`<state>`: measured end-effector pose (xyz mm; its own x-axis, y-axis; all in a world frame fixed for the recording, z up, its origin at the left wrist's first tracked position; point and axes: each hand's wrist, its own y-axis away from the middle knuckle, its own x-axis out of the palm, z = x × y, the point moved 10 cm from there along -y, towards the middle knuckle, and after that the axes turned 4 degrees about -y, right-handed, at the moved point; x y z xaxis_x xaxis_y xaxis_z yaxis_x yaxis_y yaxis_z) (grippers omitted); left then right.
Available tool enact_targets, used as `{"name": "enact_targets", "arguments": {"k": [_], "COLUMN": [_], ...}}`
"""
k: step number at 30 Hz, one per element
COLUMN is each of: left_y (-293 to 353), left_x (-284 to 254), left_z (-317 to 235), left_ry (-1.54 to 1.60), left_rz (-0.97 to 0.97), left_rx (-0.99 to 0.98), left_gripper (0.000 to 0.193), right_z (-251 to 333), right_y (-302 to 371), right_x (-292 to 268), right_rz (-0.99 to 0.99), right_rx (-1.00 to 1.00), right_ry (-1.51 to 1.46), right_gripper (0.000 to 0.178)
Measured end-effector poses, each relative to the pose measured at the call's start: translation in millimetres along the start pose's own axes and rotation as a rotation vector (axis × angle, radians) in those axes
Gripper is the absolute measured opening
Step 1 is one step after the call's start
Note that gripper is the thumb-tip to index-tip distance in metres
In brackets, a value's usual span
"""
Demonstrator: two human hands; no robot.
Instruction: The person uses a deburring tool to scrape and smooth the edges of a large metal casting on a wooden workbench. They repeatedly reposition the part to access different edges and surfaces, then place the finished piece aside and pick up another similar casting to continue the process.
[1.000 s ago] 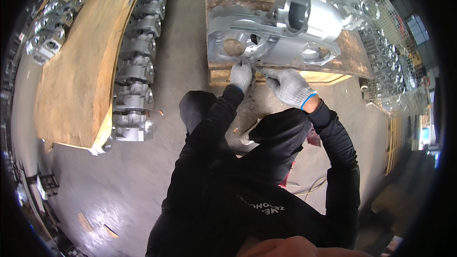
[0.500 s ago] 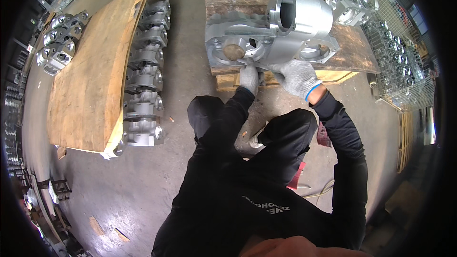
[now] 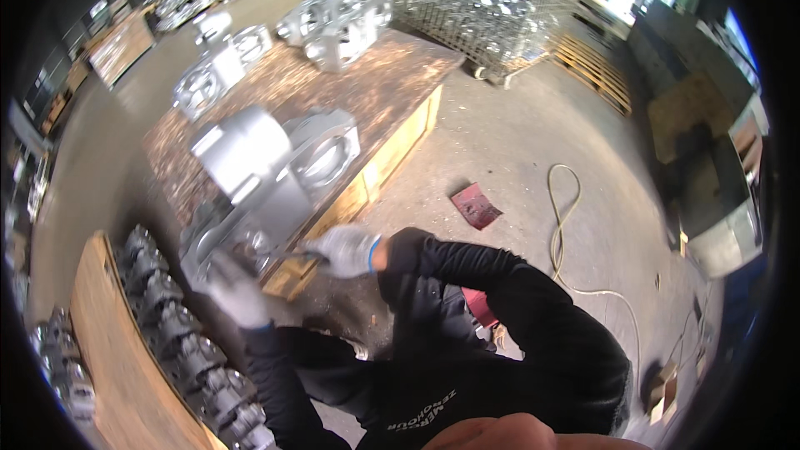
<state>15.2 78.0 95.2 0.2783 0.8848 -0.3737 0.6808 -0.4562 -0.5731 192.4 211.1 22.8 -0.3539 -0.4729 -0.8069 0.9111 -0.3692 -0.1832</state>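
Observation:
A large silver metal casting (image 3: 275, 187) with a wide cylindrical section lies on the wooden table, blurred by motion. My left hand (image 3: 237, 290), in a grey-white glove, is at the casting's near left end; its fingers are smeared by motion. In a matching glove with a blue cuff, my right hand (image 3: 346, 250) is closed around a thin dark tool (image 3: 302, 253) at the table's near edge. The tool points left toward the casting's lower part, and its kind cannot be made out.
More castings (image 3: 337, 17) stand on the wooden table (image 3: 400, 58). A mesh cage (image 3: 475, 21) of metal parts and a pallet (image 3: 592, 71) are behind. Castings (image 3: 179, 325) line a wooden board (image 3: 112, 342) at left. A red piece (image 3: 477, 205) and a hose (image 3: 554, 225) lie on the floor.
The view has swung to the right, so the table and casting appear farther left and tilted. My hands have moved apart, and the tool in my right hand now shows.

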Motion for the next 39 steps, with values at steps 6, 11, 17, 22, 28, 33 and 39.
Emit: {"name": "enact_targets", "arguments": {"k": [6, 11, 17, 22, 28, 33, 39], "left_y": [-95.7, -118.7, -129.1, -222.0, -310.0, -323.4, -339.3], "left_x": [5.9, 64.9, 54.3, 70.9, 117.5, 147.1, 147.0], "left_z": [-158.0, -150.9, -162.2, -107.1, -51.0, -32.9, -26.1], "left_ry": [0.110, -0.180, -0.239, -0.325, -0.934, -1.280, -1.295], "left_rz": [-0.008, 0.220, 0.007, -0.098, -0.040, 0.109, 0.124], "left_rx": [0.276, 0.209, 0.481, 0.314, 0.629, 0.802, 0.767], "left_gripper": [0.043, 0.049, 0.033, 0.037, 0.027, 0.020, 0.021], "right_z": [-6.5, -20.8, -26.4, -16.2, -4.5, 7.8, 33.5], "right_y": [26.9, 61.8, 86.8, 77.3, 23.7, -26.7, -56.3], "right_x": [57.8, 66.9, 80.2, 113.7, 146.4, 164.0, 201.6], "right_rz": [-0.038, -0.125, -0.105, -0.052, -0.218, -0.428, -0.481], "right_rx": [0.238, 0.290, 0.376, 0.336, 0.362, 0.418, 0.581], "right_ry": [-0.205, -0.400, -0.590, -0.499, -0.658, -0.962, -1.626], "right_gripper": [0.051, 0.042, 0.038, 0.026, 0.026, 0.038, 0.034]}}
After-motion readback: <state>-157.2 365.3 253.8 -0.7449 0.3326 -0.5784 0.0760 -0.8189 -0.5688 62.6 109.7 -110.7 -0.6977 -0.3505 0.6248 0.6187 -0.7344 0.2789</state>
